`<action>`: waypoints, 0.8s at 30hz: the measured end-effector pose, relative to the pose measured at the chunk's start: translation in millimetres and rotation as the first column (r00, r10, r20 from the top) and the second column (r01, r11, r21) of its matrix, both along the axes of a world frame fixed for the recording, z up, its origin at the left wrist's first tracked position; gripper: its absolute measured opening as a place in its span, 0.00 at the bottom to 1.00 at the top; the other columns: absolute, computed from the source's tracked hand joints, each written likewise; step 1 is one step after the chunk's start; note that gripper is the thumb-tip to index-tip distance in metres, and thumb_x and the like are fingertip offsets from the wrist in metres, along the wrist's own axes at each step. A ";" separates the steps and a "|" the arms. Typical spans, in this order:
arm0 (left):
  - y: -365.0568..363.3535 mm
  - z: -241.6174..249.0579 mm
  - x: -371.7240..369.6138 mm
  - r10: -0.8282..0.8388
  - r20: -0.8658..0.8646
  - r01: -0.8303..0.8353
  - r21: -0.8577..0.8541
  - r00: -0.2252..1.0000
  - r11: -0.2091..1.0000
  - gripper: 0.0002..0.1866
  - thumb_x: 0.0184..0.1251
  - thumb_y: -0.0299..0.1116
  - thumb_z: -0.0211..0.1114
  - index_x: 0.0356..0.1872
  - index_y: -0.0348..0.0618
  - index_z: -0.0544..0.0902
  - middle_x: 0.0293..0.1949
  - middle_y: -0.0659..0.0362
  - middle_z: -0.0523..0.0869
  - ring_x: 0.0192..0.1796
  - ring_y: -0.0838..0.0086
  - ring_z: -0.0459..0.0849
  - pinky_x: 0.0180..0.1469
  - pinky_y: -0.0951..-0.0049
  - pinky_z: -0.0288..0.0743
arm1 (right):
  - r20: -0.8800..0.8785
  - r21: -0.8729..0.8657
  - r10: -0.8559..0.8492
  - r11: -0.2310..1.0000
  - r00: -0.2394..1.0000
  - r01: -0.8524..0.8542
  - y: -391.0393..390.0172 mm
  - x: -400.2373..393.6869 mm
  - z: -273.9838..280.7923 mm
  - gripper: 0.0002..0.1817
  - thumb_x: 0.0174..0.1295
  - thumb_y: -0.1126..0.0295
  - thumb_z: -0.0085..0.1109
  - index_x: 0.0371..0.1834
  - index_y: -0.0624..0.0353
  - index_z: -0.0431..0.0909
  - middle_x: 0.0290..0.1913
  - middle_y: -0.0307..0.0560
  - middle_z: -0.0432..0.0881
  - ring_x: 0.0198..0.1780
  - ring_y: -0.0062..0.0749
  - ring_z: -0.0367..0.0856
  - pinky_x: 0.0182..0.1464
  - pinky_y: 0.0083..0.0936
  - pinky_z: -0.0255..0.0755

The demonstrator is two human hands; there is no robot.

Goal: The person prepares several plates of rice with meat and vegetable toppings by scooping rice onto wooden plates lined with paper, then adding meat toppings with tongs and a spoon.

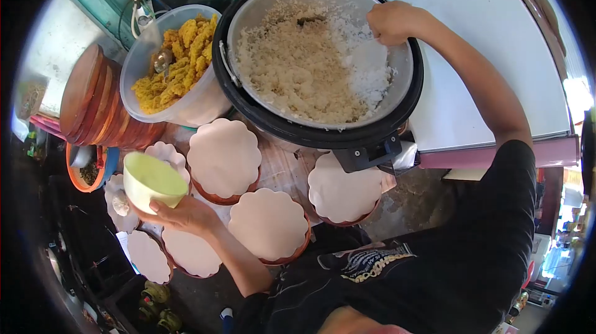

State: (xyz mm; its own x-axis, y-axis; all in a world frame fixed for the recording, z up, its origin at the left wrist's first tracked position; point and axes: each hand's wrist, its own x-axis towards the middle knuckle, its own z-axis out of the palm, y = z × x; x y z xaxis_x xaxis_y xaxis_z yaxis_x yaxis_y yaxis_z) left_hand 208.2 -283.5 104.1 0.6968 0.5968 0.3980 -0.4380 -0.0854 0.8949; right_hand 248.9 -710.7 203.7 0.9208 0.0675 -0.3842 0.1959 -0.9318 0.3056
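My left hand (180,215) is closed around a light green bowl (155,179), tilted so that its inside shows; no food is visible in it. Over the right rim of a large rice pot (411,79), my right hand (392,22) grips a whitish, translucent rice paddle (369,59). The paddle's blade lies against the white rice (298,73), and its handle is hidden in my fist. Below the pot are several plates lined with scalloped paper (225,157). One plate's paper (268,225) is just right of my left forearm.
A clear tub (198,105) of yellow fried food (183,54) with a metal spoon stands left of the pot. Further left are stacked brown plates (93,98) and an orange basin (81,179). A white surface (472,61) lies to the right.
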 end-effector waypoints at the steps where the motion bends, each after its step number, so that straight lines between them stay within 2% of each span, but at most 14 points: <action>1: -13.8 2.6 -2.5 -0.111 0.041 0.117 -0.178 0.993 0.977 0.32 0.69 0.55 0.50 0.67 0.48 0.57 0.65 0.50 0.60 0.66 0.57 0.64 0.66 0.54 0.62 | -0.036 0.002 0.006 1.000 0.999 -0.006 1.1 -0.4 -1.6 0.05 0.39 0.73 0.56 0.14 0.63 0.77 0.20 0.56 0.78 0.30 0.53 0.79 0.31 0.43 0.71; 4: -28.9 3.5 -3.0 -0.258 0.109 0.280 -0.335 0.960 0.900 0.32 0.69 0.54 0.50 0.67 0.49 0.56 0.64 0.52 0.63 0.66 0.61 0.64 0.68 0.58 0.58 | -0.157 0.022 0.027 0.999 0.987 -0.024 17.6 -0.7 -9.5 0.06 0.40 0.72 0.55 0.15 0.63 0.78 0.19 0.55 0.78 0.27 0.51 0.78 0.29 0.42 0.70; 5: -29.6 1.1 -2.3 -0.363 0.135 0.386 -0.391 0.922 0.836 0.31 0.69 0.56 0.48 0.66 0.49 0.59 0.63 0.54 0.66 0.66 0.65 0.65 0.68 0.61 0.57 | -0.210 0.035 0.033 0.999 0.977 -0.026 24.0 -2.2 -10.3 0.06 0.40 0.72 0.56 0.15 0.62 0.79 0.19 0.55 0.78 0.26 0.50 0.78 0.29 0.41 0.70; 8: -42.0 11.9 -3.8 -0.495 0.165 0.512 -0.450 0.853 0.732 0.30 0.70 0.58 0.43 0.65 0.49 0.62 0.62 0.56 0.68 0.65 0.67 0.66 0.67 0.63 0.57 | -0.319 0.118 0.088 0.992 0.944 -0.053 22.8 -2.6 -24.0 0.07 0.41 0.70 0.57 0.17 0.62 0.81 0.18 0.54 0.78 0.24 0.45 0.79 0.28 0.38 0.70; 9: -46.7 19.2 -1.9 -0.510 0.170 0.516 -0.526 0.843 0.676 0.32 0.71 0.60 0.39 0.64 0.47 0.64 0.62 0.58 0.69 0.65 0.68 0.67 0.67 0.64 0.58 | -0.348 0.155 0.113 0.986 0.931 -0.061 20.5 -4.7 -29.9 0.07 0.42 0.69 0.58 0.18 0.62 0.81 0.18 0.53 0.79 0.24 0.43 0.79 0.28 0.37 0.70; 12: -58.5 51.7 4.6 -0.659 0.157 0.610 -0.576 0.736 0.544 0.30 0.69 0.59 0.46 0.64 0.49 0.64 0.62 0.58 0.70 0.62 0.67 0.72 0.61 0.63 0.69 | -0.407 0.305 0.072 0.950 0.911 0.061 16.5 -10.1 -30.8 0.09 0.48 0.67 0.60 0.26 0.62 0.84 0.21 0.49 0.82 0.25 0.36 0.81 0.29 0.32 0.70; 14: -72.6 66.0 10.0 -0.721 0.105 0.668 -0.485 0.685 0.564 0.32 0.68 0.62 0.46 0.64 0.50 0.64 0.62 0.58 0.71 0.62 0.67 0.72 0.61 0.60 0.69 | -0.466 0.417 0.061 0.895 0.883 0.158 11.4 -7.5 -30.5 0.11 0.53 0.66 0.61 0.33 0.63 0.85 0.23 0.46 0.83 0.26 0.29 0.81 0.29 0.29 0.71; 16: -82.5 76.9 20.4 -0.806 0.137 0.737 -0.513 0.575 0.439 0.34 0.66 0.64 0.47 0.64 0.51 0.65 0.61 0.58 0.72 0.62 0.66 0.72 0.60 0.58 0.70 | -0.506 0.500 0.066 0.835 0.860 0.230 9.4 -3.2 -24.1 0.12 0.55 0.65 0.62 0.36 0.62 0.85 0.25 0.42 0.83 0.27 0.24 0.79 0.30 0.25 0.70; 18: -89.8 86.2 32.9 -0.879 0.274 0.770 -0.621 0.389 0.147 0.36 0.63 0.67 0.48 0.63 0.52 0.65 0.61 0.59 0.72 0.62 0.65 0.73 0.60 0.55 0.70 | -0.527 0.568 0.077 0.772 0.846 0.283 10.8 -2.2 -13.4 0.13 0.56 0.62 0.62 0.38 0.60 0.85 0.25 0.37 0.82 0.27 0.19 0.75 0.30 0.22 0.68; 21: -107.1 95.9 47.0 -0.935 0.135 0.831 -0.511 0.329 0.219 0.38 0.59 0.67 0.54 0.62 0.50 0.66 0.59 0.60 0.72 0.61 0.69 0.72 0.59 0.60 0.68 | -0.452 0.681 -0.014 0.640 0.892 0.355 -5.2 -7.2 6.6 0.13 0.57 0.63 0.61 0.38 0.60 0.85 0.25 0.37 0.82 0.27 0.17 0.74 0.29 0.17 0.66; 24: -121.7 90.8 55.5 -0.947 0.027 0.810 -0.527 0.321 0.260 0.37 0.59 0.64 0.57 0.61 0.50 0.65 0.58 0.59 0.73 0.60 0.67 0.74 0.55 0.56 0.72 | -0.163 0.756 -0.106 0.625 0.981 0.193 -15.1 -19.8 45.1 0.14 0.59 0.67 0.60 0.42 0.65 0.83 0.27 0.39 0.83 0.29 0.20 0.78 0.32 0.20 0.69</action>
